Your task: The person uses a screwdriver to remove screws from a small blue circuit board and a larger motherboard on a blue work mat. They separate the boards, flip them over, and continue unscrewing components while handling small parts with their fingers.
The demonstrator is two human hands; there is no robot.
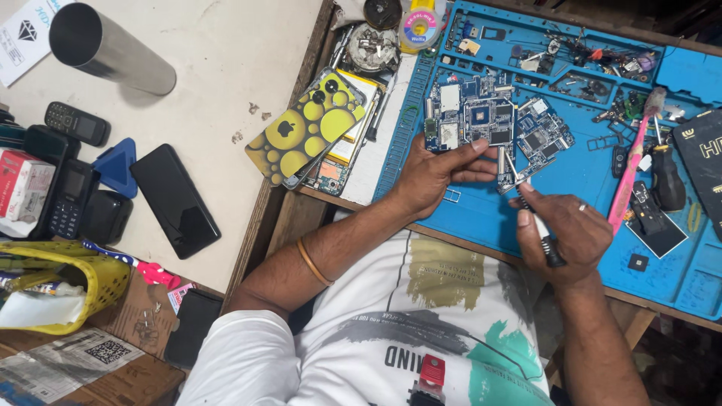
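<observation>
This place is a small workshop for repair of mobile phones. A blue repair mat (579, 180) with many small compartments covers the bench, and bare circuit boards (489, 120) lie on it. Loose screws and tiny parts (594, 56) fill the compartments at the far edge. A screwdriver (665, 177) and a pink brush (635, 162) lie at the side. On the light table (203, 68) beside it are several phones (174, 201), a yellow phone cover (307, 126) and a roll of solder wick (420, 26).
</observation>
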